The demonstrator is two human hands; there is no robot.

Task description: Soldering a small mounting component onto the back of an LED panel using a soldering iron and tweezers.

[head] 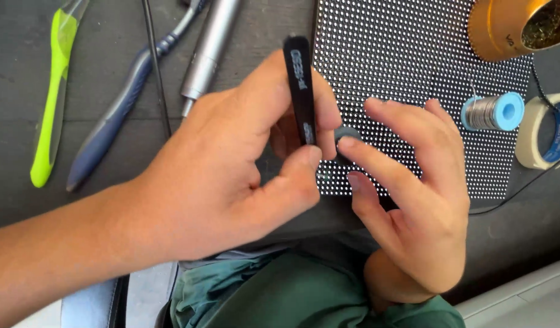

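A dark table [25, 206] fills most of the view. On its far right side lies a big black panel [413, 54] covered in rows of tiny white dots. Both hands work at the near edge of this panel.

The left hand [213, 176] is closed around black tweezers [300, 85]. It pinches them between thumb and fingers, and they stand almost straight up. Their tip is hidden behind the fingers. The right hand [413, 206] is open, with its fingers spread, and one fingertip touches a small dark round bit [346, 132] right beside the tweezers. It may be a little part lying on the panel, but it is too small to tell.

The work looks to be in the middle: the tweezers are in hand and at the panel, and nothing looks finished.

Far left lie a green tool [52, 97], a blue tool [119, 103] and a grey metal pen-shaped tool [210, 48]. Far right sit a gold tin [498, 30], a tape roll [544, 130] and a small spool of wire [493, 112].
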